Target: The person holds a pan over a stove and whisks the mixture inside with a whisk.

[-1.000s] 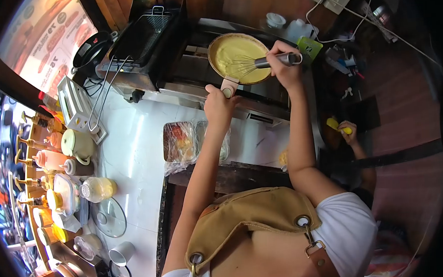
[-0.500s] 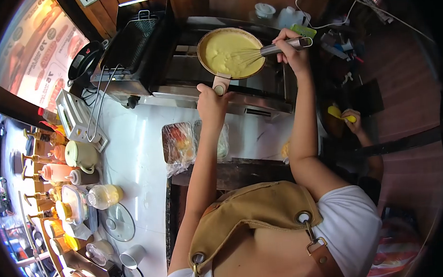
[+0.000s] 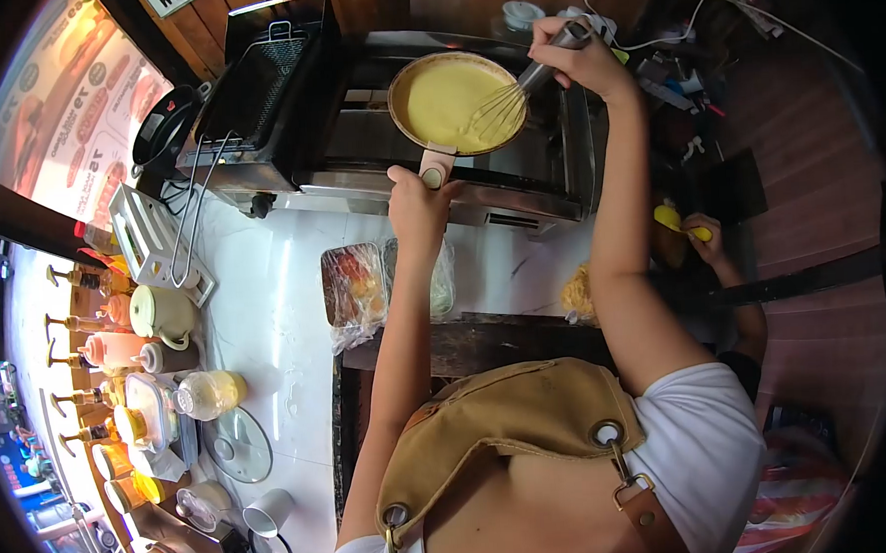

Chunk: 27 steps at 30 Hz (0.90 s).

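A round pan holds a smooth yellow mixture above the flat stove. My left hand is closed around the pan's short pale handle, at its near edge. In my right hand is the metal handle of a whisk. The whisk slants down to the left, and its wires dip into the mixture at the pan's right side.
Left of the stove stands a black grill. Plastic-wrapped trays lie in front of the stove. Bottles and jars line the counter's left side, beside a glass lid. Another person's hand holds something yellow at the right.
My right hand has risen and the whisk now stands more steeply, its wires nearer the pan's right side. The lumpy mixture looks smoother. My left hand keeps its hold.
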Each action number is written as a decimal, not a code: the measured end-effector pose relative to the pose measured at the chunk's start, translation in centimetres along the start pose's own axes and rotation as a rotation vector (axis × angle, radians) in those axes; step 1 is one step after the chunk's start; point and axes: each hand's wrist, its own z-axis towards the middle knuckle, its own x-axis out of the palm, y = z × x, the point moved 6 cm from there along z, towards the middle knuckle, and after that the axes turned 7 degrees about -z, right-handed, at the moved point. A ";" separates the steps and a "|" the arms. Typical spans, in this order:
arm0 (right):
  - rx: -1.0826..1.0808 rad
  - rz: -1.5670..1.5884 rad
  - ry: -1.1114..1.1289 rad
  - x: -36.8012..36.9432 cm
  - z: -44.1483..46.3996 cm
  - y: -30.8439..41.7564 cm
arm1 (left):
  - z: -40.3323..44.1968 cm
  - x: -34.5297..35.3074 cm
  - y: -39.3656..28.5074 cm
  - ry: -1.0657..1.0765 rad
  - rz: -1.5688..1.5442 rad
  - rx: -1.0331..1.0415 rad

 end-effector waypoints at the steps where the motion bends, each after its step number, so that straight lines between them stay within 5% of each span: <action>1: 0.001 0.001 -0.001 0.7 0.2 0.4 | 0.0 0.0 0.1 -0.003 -0.009 0.008; 7: -0.069 -0.285 -0.166 3.2 0.4 2.0 | -0.3 -0.1 -0.4 0.000 -0.005 0.009; 14: -0.223 -0.234 -0.396 3.1 0.1 -1.0 | -0.4 -0.1 -0.5 -0.019 0.005 0.055; 16: 0.061 0.094 -0.345 3.1 -0.1 -4.0 | -0.4 -0.1 -0.4 -0.011 -0.001 0.046; 19: 0.114 0.499 -0.255 3.2 -0.7 -7.2 | -0.4 -0.2 -0.4 -0.003 -0.005 0.036; 23: 0.251 0.440 -0.302 0.3 -2.9 -7.3 | -0.4 -0.4 -0.7 -0.001 -0.010 0.026; 27: 0.164 0.378 -0.388 0.3 -1.9 -7.7 | -0.4 -0.1 -0.8 0.002 0.011 0.030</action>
